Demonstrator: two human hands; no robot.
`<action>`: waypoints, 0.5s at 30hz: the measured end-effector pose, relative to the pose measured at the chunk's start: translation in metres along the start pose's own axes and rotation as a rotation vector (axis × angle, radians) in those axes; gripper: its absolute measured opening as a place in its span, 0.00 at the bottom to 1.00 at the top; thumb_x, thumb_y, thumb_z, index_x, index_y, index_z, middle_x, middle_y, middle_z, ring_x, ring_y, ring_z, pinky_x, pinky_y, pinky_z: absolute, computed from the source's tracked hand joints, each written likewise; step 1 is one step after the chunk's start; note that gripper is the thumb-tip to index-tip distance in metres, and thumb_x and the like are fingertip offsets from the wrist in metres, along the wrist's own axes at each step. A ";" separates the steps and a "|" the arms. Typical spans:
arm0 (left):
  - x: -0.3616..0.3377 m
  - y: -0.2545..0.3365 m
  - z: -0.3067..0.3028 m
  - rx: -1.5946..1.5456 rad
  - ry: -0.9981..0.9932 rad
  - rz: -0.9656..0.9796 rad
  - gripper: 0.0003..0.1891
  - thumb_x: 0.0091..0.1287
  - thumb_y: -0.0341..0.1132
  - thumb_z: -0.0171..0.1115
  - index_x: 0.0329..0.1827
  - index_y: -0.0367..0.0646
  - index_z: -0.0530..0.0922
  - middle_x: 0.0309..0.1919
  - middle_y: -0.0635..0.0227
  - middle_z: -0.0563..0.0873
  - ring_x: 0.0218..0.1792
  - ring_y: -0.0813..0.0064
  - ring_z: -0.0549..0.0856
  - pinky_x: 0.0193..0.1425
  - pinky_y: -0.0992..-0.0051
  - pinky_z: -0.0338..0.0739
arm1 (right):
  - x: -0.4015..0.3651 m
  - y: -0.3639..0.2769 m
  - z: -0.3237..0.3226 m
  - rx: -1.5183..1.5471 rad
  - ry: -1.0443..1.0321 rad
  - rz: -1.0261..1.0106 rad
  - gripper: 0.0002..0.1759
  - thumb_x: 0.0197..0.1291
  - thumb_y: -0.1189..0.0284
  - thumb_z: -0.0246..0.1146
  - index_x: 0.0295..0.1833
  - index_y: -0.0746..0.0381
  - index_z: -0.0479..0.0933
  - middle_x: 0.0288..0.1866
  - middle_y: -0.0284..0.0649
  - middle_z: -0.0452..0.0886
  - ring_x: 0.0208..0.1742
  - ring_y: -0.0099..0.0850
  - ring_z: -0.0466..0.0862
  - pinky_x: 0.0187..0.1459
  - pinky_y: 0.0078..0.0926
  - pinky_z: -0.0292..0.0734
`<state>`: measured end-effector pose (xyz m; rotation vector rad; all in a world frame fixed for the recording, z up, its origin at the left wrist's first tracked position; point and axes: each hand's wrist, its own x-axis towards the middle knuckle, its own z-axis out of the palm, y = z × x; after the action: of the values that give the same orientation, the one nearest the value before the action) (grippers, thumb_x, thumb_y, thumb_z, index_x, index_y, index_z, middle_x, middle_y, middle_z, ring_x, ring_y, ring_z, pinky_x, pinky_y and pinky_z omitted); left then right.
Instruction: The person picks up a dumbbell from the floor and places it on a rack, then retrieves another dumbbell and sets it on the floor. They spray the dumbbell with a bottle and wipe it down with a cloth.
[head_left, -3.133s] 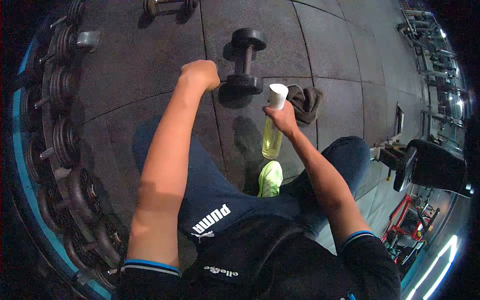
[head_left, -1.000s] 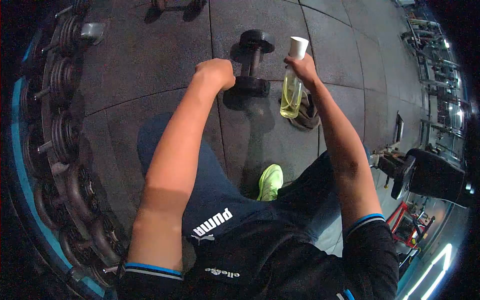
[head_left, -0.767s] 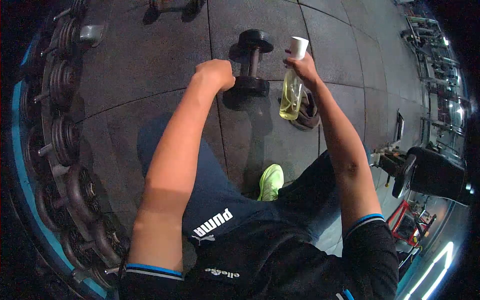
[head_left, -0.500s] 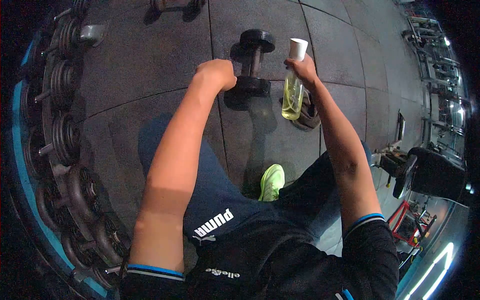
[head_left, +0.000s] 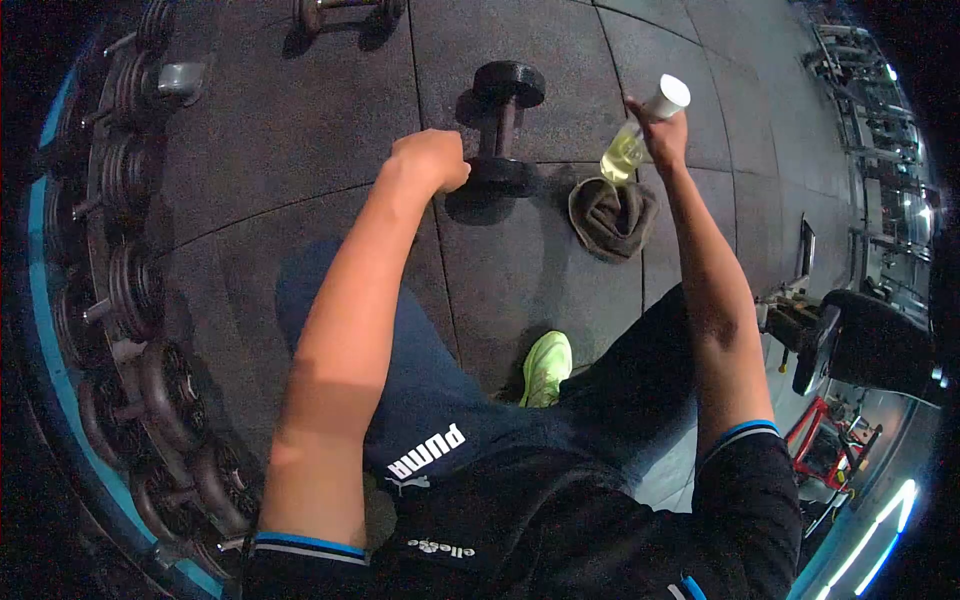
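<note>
My right hand (head_left: 665, 138) grips a clear bottle (head_left: 624, 153) of yellowish liquid by its upper part, just below the white cap (head_left: 673, 91). The bottle is tilted, its cap toward the upper right and its base over a crumpled dark cloth (head_left: 613, 218) on the floor. Closed in a fist, my left hand (head_left: 430, 160) overlaps the near left edge of a black dumbbell (head_left: 507, 125) in this view. Its fingers curl out of sight, so I cannot tell whether anything is inside. The dumbbell stands lengthwise on the dark floor.
Another dumbbell (head_left: 345, 12) lies at the top edge. A rack of weight plates (head_left: 130, 185) runs down the left side. My bright yellow-green shoe (head_left: 547, 368) is between my legs. A black padded bench (head_left: 880, 345) and a red metal frame (head_left: 822, 440) stand at the right.
My right hand has moved right with the bottle, which has gone from nearly upright to tilted. More of the dark cloth shows. My left fist has barely shifted.
</note>
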<state>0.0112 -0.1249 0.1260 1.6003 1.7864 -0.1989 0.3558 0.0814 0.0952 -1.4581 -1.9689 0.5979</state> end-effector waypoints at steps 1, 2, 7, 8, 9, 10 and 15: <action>0.001 -0.002 0.002 0.004 -0.002 0.004 0.24 0.70 0.48 0.62 0.58 0.37 0.79 0.58 0.47 0.85 0.61 0.48 0.83 0.66 0.53 0.76 | 0.003 0.009 -0.003 -0.034 -0.006 0.021 0.26 0.51 0.58 0.81 0.46 0.65 0.80 0.38 0.38 0.86 0.40 0.29 0.84 0.45 0.30 0.78; 0.002 -0.003 0.003 0.008 -0.002 0.009 0.24 0.70 0.48 0.62 0.58 0.37 0.79 0.57 0.47 0.85 0.61 0.48 0.82 0.66 0.53 0.76 | 0.003 0.019 0.000 0.026 0.006 0.059 0.26 0.51 0.57 0.81 0.44 0.65 0.80 0.37 0.38 0.86 0.39 0.29 0.84 0.45 0.30 0.78; -0.003 -0.004 0.006 0.029 0.040 -0.026 0.22 0.70 0.45 0.63 0.58 0.38 0.83 0.58 0.51 0.86 0.60 0.52 0.85 0.65 0.54 0.78 | -0.003 0.078 0.013 0.099 0.212 0.267 0.29 0.46 0.53 0.84 0.41 0.67 0.82 0.39 0.39 0.88 0.42 0.33 0.87 0.47 0.33 0.79; -0.003 -0.003 0.005 0.034 0.033 -0.030 0.22 0.70 0.46 0.63 0.59 0.37 0.83 0.59 0.51 0.86 0.61 0.52 0.84 0.65 0.54 0.78 | -0.003 0.084 0.010 0.116 0.183 0.291 0.30 0.46 0.55 0.84 0.45 0.67 0.82 0.42 0.40 0.87 0.44 0.32 0.86 0.49 0.32 0.79; -0.001 -0.005 0.007 0.034 0.027 -0.029 0.23 0.70 0.46 0.63 0.59 0.37 0.83 0.59 0.51 0.85 0.61 0.52 0.84 0.65 0.54 0.78 | -0.002 0.072 0.005 0.134 0.155 0.313 0.32 0.47 0.57 0.84 0.49 0.68 0.81 0.45 0.41 0.87 0.46 0.32 0.85 0.50 0.30 0.79; 0.003 -0.007 0.010 0.032 0.021 -0.029 0.23 0.70 0.46 0.63 0.59 0.37 0.83 0.59 0.51 0.85 0.61 0.52 0.84 0.65 0.54 0.78 | -0.002 0.066 0.002 0.152 0.125 0.334 0.34 0.47 0.59 0.84 0.52 0.68 0.80 0.49 0.41 0.87 0.48 0.31 0.85 0.52 0.29 0.79; 0.010 -0.005 0.009 0.036 -0.011 -0.019 0.23 0.71 0.46 0.62 0.60 0.37 0.82 0.61 0.51 0.84 0.63 0.52 0.83 0.67 0.54 0.76 | -0.035 0.106 0.024 -0.181 0.075 0.367 0.61 0.44 0.46 0.82 0.73 0.74 0.61 0.67 0.60 0.76 0.66 0.47 0.79 0.65 0.42 0.75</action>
<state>0.0105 -0.1231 0.1120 1.6053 1.7996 -0.2499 0.4181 0.0791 0.0003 -1.9478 -1.7458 0.5190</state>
